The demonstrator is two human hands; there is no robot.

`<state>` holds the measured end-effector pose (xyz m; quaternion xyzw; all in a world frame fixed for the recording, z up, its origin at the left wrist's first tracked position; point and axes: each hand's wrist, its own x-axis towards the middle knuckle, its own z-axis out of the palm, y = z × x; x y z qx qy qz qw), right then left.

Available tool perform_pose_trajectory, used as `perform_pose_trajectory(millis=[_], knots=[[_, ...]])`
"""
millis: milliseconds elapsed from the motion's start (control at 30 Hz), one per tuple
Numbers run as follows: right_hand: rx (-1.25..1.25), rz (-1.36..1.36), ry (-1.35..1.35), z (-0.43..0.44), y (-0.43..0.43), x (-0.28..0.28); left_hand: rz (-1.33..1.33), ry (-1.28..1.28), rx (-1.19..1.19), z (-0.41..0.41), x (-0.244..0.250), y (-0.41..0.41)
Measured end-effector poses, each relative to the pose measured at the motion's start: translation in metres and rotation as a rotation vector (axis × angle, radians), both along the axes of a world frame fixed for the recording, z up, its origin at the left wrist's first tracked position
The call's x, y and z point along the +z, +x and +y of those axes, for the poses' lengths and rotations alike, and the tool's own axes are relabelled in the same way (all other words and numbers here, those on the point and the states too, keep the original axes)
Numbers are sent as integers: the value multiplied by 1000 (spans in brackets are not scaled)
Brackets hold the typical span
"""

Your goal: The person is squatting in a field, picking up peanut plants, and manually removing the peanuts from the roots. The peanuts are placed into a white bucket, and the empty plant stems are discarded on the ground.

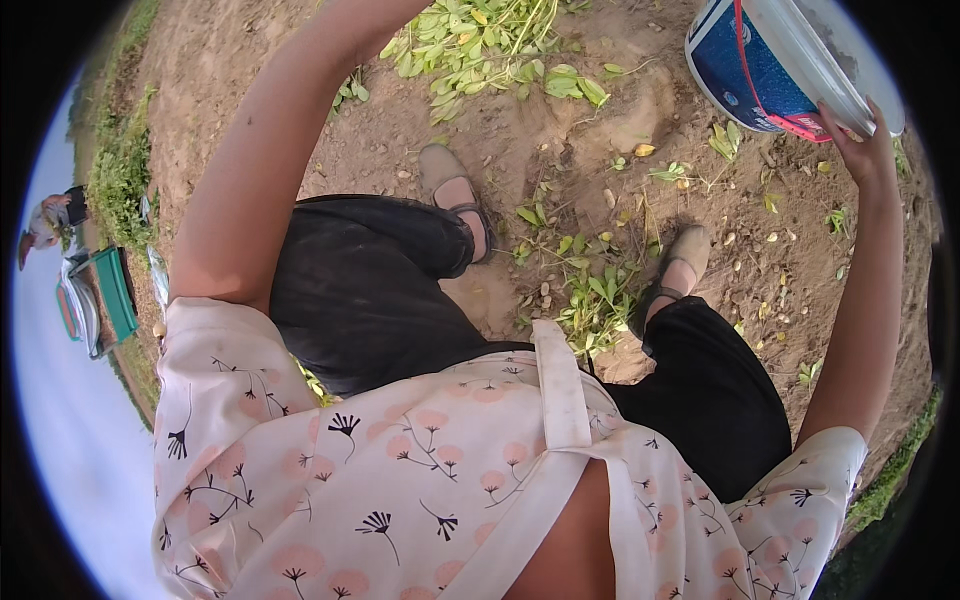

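Note:
At the upper right, my right hand (862, 142) grips the rim of a white plastic bucket (750, 67) with a blue printed side and a pink handle. The bucket is tilted, and what it holds is not clear. My left arm reaches up past the picture's top edge, so the left hand is out of view. Near that arm lies a heap of uprooted leafy plants (480, 45), which look like peanut plants. Between my feet are more green stems and leaves (600, 292). Small pale pods (609, 199), apparently peanuts, lie scattered on the soil.
My shoes (448, 171) stand apart on bare brown soil (480, 300). At the far left are a bent-over person (49, 221), a green object (116, 294) with pale material beside it, and a row of growing plants (120, 180). Green growth (892, 469) edges the lower right.

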<state>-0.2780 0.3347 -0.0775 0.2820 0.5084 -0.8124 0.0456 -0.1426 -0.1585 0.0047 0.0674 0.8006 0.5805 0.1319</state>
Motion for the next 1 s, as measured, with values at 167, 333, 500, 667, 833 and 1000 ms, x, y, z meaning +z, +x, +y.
perform_pose_trajectory(millis=[167,333,500,667,833,1000], knots=[[-15,50,-44,-15,29,-17,139,-8,160,-27,3,29],[67,40,106,-38,60,-14,206,32,336,-58,-2,25],[648,-71,493,-1,96,-20,146,9,313,-58,1,28],[780,-286,621,11,202,-27,157,-96,242,-52,7,32],[605,-495,404,129,349,-146,297,-363,175,-47,4,13],[580,-620,395,140,401,-177,314,-664,-104,-39,-19,6]])
